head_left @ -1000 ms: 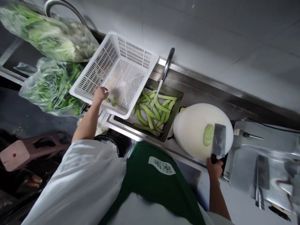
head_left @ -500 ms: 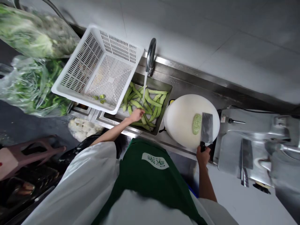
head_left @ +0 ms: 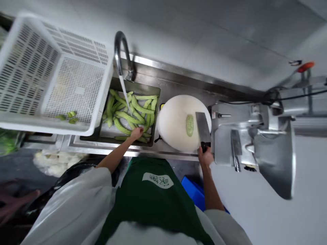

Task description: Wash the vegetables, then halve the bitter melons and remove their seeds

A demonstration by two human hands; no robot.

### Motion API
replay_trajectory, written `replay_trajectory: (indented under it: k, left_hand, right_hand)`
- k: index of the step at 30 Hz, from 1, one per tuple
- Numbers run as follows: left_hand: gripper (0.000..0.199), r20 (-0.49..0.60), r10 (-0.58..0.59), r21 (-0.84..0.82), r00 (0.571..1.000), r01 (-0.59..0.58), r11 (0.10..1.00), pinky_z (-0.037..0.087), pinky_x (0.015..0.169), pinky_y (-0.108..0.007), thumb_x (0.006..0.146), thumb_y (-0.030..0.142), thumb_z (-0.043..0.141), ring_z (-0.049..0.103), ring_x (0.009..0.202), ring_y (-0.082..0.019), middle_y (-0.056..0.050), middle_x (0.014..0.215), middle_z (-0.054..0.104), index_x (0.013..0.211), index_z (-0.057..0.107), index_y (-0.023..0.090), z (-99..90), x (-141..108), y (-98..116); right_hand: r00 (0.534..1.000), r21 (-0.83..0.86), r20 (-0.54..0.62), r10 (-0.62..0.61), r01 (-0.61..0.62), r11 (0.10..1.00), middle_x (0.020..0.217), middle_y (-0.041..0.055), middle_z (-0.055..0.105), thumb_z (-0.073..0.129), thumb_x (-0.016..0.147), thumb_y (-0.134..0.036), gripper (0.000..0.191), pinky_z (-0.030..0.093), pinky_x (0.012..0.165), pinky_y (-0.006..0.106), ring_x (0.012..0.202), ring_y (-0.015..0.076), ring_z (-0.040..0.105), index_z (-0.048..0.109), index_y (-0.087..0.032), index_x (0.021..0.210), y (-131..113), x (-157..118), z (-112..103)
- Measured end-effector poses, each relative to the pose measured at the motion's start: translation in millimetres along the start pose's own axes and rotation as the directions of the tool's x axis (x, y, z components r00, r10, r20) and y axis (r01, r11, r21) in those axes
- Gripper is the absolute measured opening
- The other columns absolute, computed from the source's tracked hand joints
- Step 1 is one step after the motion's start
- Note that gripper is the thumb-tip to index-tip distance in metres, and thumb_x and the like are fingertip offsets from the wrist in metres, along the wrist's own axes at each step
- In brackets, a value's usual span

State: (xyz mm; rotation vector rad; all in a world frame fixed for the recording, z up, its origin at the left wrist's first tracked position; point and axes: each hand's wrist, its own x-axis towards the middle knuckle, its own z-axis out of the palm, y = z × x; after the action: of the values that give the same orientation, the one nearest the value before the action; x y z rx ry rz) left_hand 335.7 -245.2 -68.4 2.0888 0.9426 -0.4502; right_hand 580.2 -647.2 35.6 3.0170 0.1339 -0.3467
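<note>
Ridged green gourds [head_left: 127,119] lie heaped in the sink [head_left: 158,102], and the left hand [head_left: 137,132] reaches in at their near side, touching them; its fingers look curled, but I cannot tell whether they pinch a gourd. To the right, a cut gourd piece [head_left: 189,125] rests on the round white chopping board [head_left: 172,124]. Just right of it lies the blade of a cleaver [head_left: 202,126], its black handle wrapped in the closed right hand [head_left: 206,157] at the board's near edge. Water runs from the curved tap [head_left: 120,51] at the sink's far side. Left of the sink, a white slotted basket [head_left: 79,90] holds a few green bits [head_left: 73,120] near its near wall. At the near side, the green apron [head_left: 150,204] bears a white patch [head_left: 157,180] with dark characters, too small to read surely. Farther right, another cleaver [head_left: 236,144] lies on a metal machine [head_left: 222,139].
</note>
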Motion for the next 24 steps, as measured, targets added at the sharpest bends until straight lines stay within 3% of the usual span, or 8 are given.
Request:
replay_trajectory:
  k: [4,7,10,13,16,19,22,24]
  left_hand:
    - [0.031,-0.366,0.287,-0.172,0.885,-0.367,0.914,0.052,0.095,-0.033,0.093,0.015,0.044,0.067,0.1,-0.021,-0.012,0.11,0.072,0.11,0.071,0.015,7.3,0.5,85.5]
    - [0.037,-0.336,0.45,-0.219,0.827,-0.534,0.817,0.05,0.102,-0.036,0.091,0.014,0.047,0.063,0.114,-0.024,-0.015,0.125,0.065,0.123,0.066,0.017,27.1,7.2,184.1]
    - [0.057,-0.218,0.434,-0.161,0.874,-0.47,0.868,0.041,0.111,-0.05,0.093,0.029,0.056,0.046,0.137,-0.036,-0.025,0.146,0.048,0.148,0.048,0.016,53.9,17.4,277.2]
    - [0.078,-0.136,0.356,-0.096,0.925,-0.37,0.924,0.041,0.104,-0.064,0.09,0.036,0.063,0.037,0.141,-0.048,-0.032,0.155,0.032,0.158,0.029,0.02,73.4,23.8,329.9]
    - [0.084,-0.003,0.34,-0.045,0.941,-0.339,0.94,0.041,0.103,-0.063,0.087,0.03,0.065,0.039,0.14,-0.047,-0.031,0.155,0.031,0.16,0.025,0.026,75.0,24.2,329.6]
    - [0.081,-0.065,0.344,-0.318,0.937,-0.346,0.883,0.045,0.104,-0.053,0.085,0.026,0.066,0.051,0.133,-0.039,-0.025,0.147,0.047,0.158,0.03,0.027,54.1,16.8,282.6]
    - [0.069,-0.221,0.165,-0.758,0.961,-0.276,0.591,0.053,0.088,-0.042,0.091,0.021,0.053,0.067,0.108,-0.027,-0.021,0.128,0.063,0.156,0.029,0.023,10.5,7.2,206.9]
    - [0.052,-0.206,-0.04,-0.924,0.978,-0.181,0.336,0.054,0.07,-0.038,0.095,0.024,0.045,0.07,0.082,-0.022,-0.018,0.109,0.07,0.146,0.038,0.02,-28.0,7.6,154.0]
  right_hand:
    - [0.999,0.028,0.009,0.038,-0.038,0.999,0.102,0.0187,0.072,0.047,0.1,-0.052,0.054,0.049,0.084,0.038,0.095,0.0312,0.07,0.051,-0.01,0.134,-5.8,-1.4,-5.6]
    - [0.999,0.102,0.047,0.0,-0.004,0.995,0.105,0.0197,0.071,0.045,0.1,-0.048,0.054,0.049,0.085,0.038,0.096,0.0305,0.068,0.05,-0.008,0.134,-17.7,-1.6,3.7]
    - [0.992,0.175,0.003,-0.127,0.124,0.977,0.114,0.021,0.067,0.048,0.098,-0.046,0.051,0.047,0.09,0.038,0.105,0.0302,0.064,0.052,-0.008,0.131,-31.5,-1.1,16.3]
    - [0.967,0.213,-0.091,-0.239,0.253,0.944,0.117,0.0226,0.063,0.051,0.093,-0.047,0.049,0.046,0.094,0.041,0.111,0.0325,0.057,0.058,-0.008,0.122,-35.9,-0.4,23.7]
    - [0.952,0.23,-0.13,-0.279,0.302,0.925,0.113,0.0225,0.062,0.051,0.091,-0.049,0.048,0.045,0.095,0.045,0.108,0.0335,0.056,0.063,-0.009,0.114,-29.7,1.5,24.5]
    - [0.93,0.251,-0.216,-0.297,0.347,0.904,0.118,0.0221,0.061,0.048,0.092,-0.047,0.042,0.042,0.1,0.047,0.113,0.0331,0.053,0.065,-0.011,0.108,-28.5,4.7,20.5]
    - [0.868,0.339,-0.318,-0.382,0.48,0.809,0.115,0.0194,0.062,0.04,0.097,-0.043,0.038,0.04,0.104,0.046,0.117,0.0301,0.052,0.065,-0.015,0.1,-49.9,3.6,10.6]
    - [0.818,0.408,-0.342,-0.462,0.573,0.711,0.106,0.0166,0.064,0.038,0.099,-0.044,0.036,0.042,0.102,0.044,0.109,0.0276,0.054,0.062,-0.018,0.09,-78.7,-2.0,1.2]
